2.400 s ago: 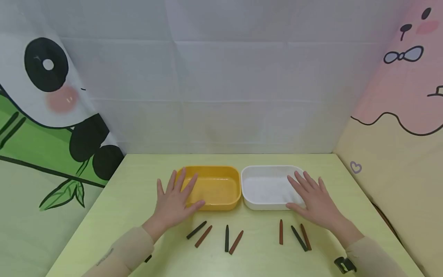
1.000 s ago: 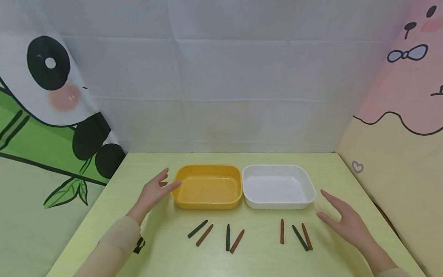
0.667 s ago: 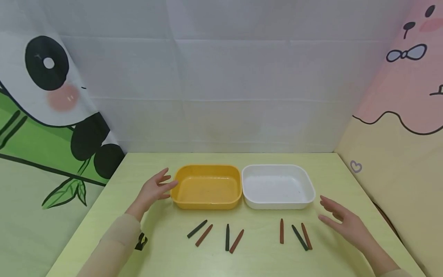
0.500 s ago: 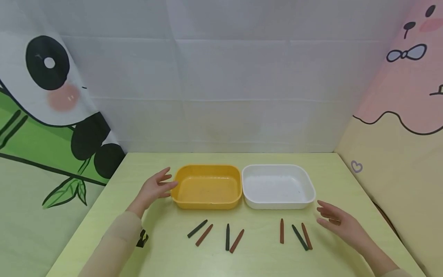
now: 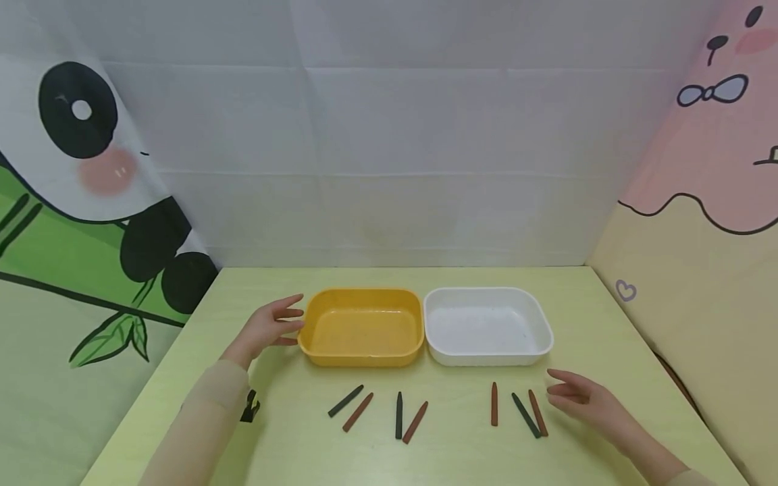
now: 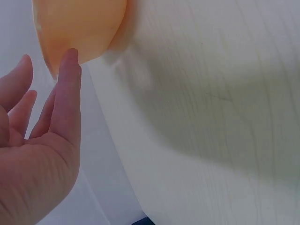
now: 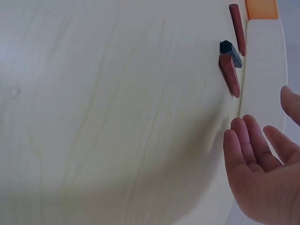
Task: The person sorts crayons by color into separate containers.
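My left hand (image 5: 270,327) is held at the left end of a yellow tray (image 5: 363,360), fingers spread and holding nothing. Seen from the left wrist, a fingertip overlaps the tray's wall (image 6: 89,28); whether it touches, I cannot tell. Right of the crayons hovers my right hand (image 5: 586,401), its fingers loosely bent and nothing between them. Closest to it lie a reddish-brown crayon (image 5: 538,413) and a dark green crayon (image 5: 526,416), their near ends together. Another brown crayon (image 5: 494,404) lies a little left of these. The right wrist view shows the same crayons beyond the fingertips.
A white tray (image 5: 489,360) adjoins the yellow one on its right. In front of the yellow tray lie green crayons (image 5: 346,401) (image 5: 398,416) and brown crayons (image 5: 358,412) (image 5: 415,422). Printed cloth walls enclose the pale yellow table (image 5: 462,459) at the back and sides.
Both hands have drawn back from over the trays to their outer sides. Lately the right hand has moved down and left toward the right-hand crayons; the left has shifted only slightly. Trays and crayons stay put.
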The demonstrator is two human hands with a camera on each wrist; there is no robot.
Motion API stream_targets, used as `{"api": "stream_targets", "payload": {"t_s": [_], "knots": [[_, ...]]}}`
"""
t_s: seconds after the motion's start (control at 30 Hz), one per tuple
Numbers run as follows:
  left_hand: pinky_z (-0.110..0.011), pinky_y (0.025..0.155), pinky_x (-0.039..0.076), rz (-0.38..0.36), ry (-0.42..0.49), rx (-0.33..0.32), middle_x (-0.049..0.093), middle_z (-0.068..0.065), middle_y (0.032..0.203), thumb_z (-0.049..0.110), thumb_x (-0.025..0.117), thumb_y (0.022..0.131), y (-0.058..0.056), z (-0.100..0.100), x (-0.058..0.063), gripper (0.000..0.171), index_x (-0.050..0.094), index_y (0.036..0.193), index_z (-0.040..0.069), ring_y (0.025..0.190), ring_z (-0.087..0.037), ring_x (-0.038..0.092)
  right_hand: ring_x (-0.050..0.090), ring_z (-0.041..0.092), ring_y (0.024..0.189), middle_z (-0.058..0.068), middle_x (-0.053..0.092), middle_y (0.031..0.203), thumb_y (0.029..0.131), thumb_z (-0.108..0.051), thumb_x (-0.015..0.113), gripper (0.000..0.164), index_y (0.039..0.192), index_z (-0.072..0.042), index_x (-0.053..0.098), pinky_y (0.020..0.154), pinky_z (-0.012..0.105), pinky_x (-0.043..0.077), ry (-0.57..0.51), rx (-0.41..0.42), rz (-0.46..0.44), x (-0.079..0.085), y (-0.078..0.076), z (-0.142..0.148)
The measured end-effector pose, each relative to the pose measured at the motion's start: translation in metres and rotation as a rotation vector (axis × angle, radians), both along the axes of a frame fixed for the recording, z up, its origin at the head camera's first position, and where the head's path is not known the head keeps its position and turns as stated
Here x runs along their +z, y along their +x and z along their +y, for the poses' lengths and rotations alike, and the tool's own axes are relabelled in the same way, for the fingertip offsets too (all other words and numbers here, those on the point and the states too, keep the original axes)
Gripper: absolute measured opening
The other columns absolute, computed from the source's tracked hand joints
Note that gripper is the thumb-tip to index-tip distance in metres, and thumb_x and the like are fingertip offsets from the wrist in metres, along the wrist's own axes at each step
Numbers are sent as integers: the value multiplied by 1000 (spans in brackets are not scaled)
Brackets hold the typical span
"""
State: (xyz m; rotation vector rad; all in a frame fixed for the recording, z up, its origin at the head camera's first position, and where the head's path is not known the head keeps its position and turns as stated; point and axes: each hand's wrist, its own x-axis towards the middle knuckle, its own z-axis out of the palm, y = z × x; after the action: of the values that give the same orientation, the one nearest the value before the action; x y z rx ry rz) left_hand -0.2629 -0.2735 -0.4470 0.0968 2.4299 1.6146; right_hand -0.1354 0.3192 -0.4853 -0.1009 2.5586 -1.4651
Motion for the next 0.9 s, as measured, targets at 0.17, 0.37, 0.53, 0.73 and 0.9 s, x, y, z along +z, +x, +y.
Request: {"api": "stream_targets", "payload": {"t_s": [0.17,0.37,0.53,0.73,0.9], "knots": [[-43,80,59,-7,-17,1,47,-33,139,5,61,98,-5,0,-1,61,35,154,7,118,-45,57,62,6,97,18,66,117,93,-19,71,60,141,7,47,81,22,54,-32,16,-29,-6,0,-4],[-41,79,60,-19,-35,16,48,-33,138,3,60,98,-7,2,-1,58,38,152,6,117,-43,58,62,6,91,15,69,108,89,-18,75,58,137,8,52,75,23,55,-6,6,-16,-12,1,-7],[-40,78,60,-27,-28,31,50,-32,137,1,60,98,-6,3,-2,56,41,151,5,116,-44,58,62,11,88,8,70,102,88,-18,76,54,131,9,57,70,23,54,80,-20,-19,-12,-1,-13],[-38,77,60,-24,-41,40,52,-32,135,1,60,97,-6,4,-1,55,43,149,5,114,-43,60,60,12,83,5,69,95,86,-19,78,49,124,9,63,64,23,53,116,-28,-20,-10,-1,-19],[-37,77,60,-27,-42,39,53,-32,133,1,62,97,-6,4,-2,55,44,149,3,112,-42,61,61,11,82,2,69,93,84,-21,80,45,118,5,68,68,22,52,172,-46,13,-14,0,-23]]}}
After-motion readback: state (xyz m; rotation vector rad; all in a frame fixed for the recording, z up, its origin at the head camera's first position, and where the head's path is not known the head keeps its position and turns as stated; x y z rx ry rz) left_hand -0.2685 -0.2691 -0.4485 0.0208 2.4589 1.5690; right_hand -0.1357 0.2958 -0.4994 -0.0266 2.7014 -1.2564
